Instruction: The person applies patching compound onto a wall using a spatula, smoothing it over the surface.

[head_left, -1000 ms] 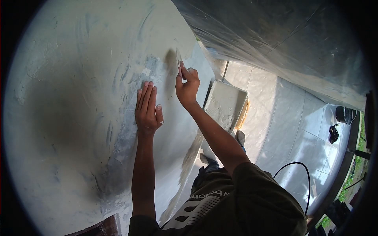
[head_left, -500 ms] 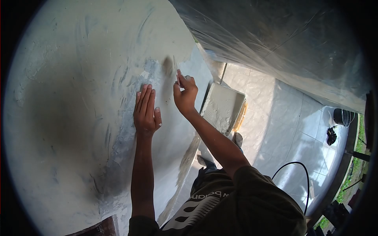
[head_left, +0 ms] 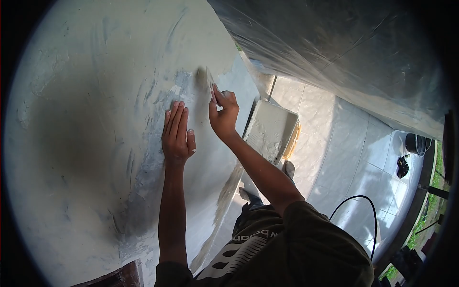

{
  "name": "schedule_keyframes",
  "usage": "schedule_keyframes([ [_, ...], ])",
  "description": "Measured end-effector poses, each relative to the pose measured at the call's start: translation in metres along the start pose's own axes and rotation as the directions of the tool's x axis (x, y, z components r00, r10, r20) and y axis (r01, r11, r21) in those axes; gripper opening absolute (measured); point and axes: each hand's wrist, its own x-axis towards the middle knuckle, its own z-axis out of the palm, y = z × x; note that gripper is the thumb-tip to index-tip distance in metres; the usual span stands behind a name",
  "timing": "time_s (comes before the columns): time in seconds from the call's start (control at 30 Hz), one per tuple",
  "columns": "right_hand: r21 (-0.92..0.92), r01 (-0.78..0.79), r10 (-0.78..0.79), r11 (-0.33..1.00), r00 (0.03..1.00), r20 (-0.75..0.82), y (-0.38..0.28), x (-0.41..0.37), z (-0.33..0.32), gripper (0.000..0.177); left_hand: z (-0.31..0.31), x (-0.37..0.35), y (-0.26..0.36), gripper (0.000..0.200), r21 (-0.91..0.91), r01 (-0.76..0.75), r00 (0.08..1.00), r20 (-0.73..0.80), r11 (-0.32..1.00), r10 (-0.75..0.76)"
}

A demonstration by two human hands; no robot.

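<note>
A large pale wall (head_left: 81, 119) with grey smears and rough patches fills the left of the head view. My left hand (head_left: 177, 131) lies flat against it, fingers stretched out, with pale specks on the fingertips. To its right, my right hand (head_left: 224, 113) grips a thin flat scraper (head_left: 210, 79), whose blade points up close to the wall surface. Whether the blade touches the wall cannot be told. Behind my right forearm, a rectangular tray (head_left: 271, 125) holds whitish paste.
Grey plastic sheeting (head_left: 344, 52) hangs at the upper right. On the tiled floor (head_left: 354, 143) are a black bucket (head_left: 416, 142), a small black object (head_left: 402, 166) and a curved black cable (head_left: 372, 210). A brown piece (head_left: 119, 277) shows at the bottom left.
The scraper in my right hand has moved slightly left and its blade is tilted more to the left. My left hand has hardly moved.
</note>
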Motion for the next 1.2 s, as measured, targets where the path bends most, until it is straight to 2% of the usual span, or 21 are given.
schedule_keyframes([
  [0.13,-0.150,-0.036,0.029,0.988,0.999,-0.045,0.025,0.054,0.023,0.039,0.002,-0.002,-0.001,0.043,0.014,-0.002,1.000,0.003,1.000,0.002],
  [0.2,-0.139,0.000,0.002,0.990,1.000,0.015,0.031,0.040,0.036,0.037,0.003,-0.003,-0.002,0.043,0.014,-0.005,1.000,0.007,1.000,0.005],
  [0.3,-0.069,0.053,-0.044,0.996,0.991,0.128,0.017,-0.019,0.030,0.047,0.003,-0.002,-0.003,0.043,0.016,-0.010,1.000,0.001,1.000,0.010],
  [0.37,0.038,-0.087,0.074,0.996,0.964,0.257,-0.003,-0.059,0.007,0.045,0.004,-0.001,-0.002,0.043,0.014,-0.007,1.000,-0.002,1.000,0.007],
  [0.4,0.051,-0.036,0.023,0.998,0.972,0.235,-0.002,-0.069,-0.002,0.040,0.003,-0.001,-0.002,0.043,0.016,-0.013,1.000,-0.001,1.000,0.013],
  [0.47,0.022,0.002,-0.004,1.000,0.997,0.076,0.005,-0.053,-0.006,0.036,0.002,-0.003,-0.002,0.043,0.019,-0.013,1.000,0.010,1.000,0.013],
  [0.53,-0.073,-0.082,0.085,0.994,0.996,0.033,0.021,-0.014,-0.003,0.039,0.003,-0.002,-0.003,0.043,0.028,-0.018,1.000,0.013,0.999,0.017],
  [0.6,-0.120,-0.073,0.068,0.990,0.996,-0.052,0.046,0.020,0.010,0.040,0.005,-0.003,-0.004,0.043,0.030,-0.017,1.000,0.008,0.999,0.017],
  [0.67,-0.164,-0.101,0.105,0.981,0.994,0.016,0.061,0.031,0.024,0.040,0.005,-0.004,-0.004,0.043,0.031,-0.016,1.000,0.010,0.999,0.016],
  [0.73,-0.177,-0.022,0.045,0.984,0.991,0.127,0.061,0.015,0.029,0.040,0.003,-0.002,-0.003,0.046,0.029,-0.020,0.999,0.035,0.999,0.019],
  [0.83,-0.129,-0.110,0.136,0.986,0.966,0.218,0.035,-0.035,0.014,0.047,0.004,-0.002,-0.003,0.043,0.043,-0.018,1.000,0.010,0.999,0.017],
  [0.93,-0.004,-0.108,0.108,0.994,0.982,0.156,0.021,-0.071,-0.005,0.039,0.005,-0.003,-0.003,0.043,0.042,-0.016,1.000,0.019,0.999,0.015],
  [1.07,-0.105,-0.106,0.104,0.989,0.994,-0.029,0.041,-0.012,-0.002,0.036,0.005,-0.002,-0.002,0.043,0.052,-0.011,0.999,0.033,0.999,0.009],
  [1.17,-0.153,-0.124,0.122,0.980,0.992,-0.026,0.052,0.014,0.014,0.037,0.005,-0.002,-0.003,0.042,0.054,-0.021,1.000,0.017,0.998,0.020],
  [1.2,-0.169,-0.059,0.058,0.984,0.998,-0.012,0.050,0.011,0.022,0.038,0.004,-0.002,-0.002,0.042,0.052,-0.013,1.000,0.023,0.999,0.011],
])
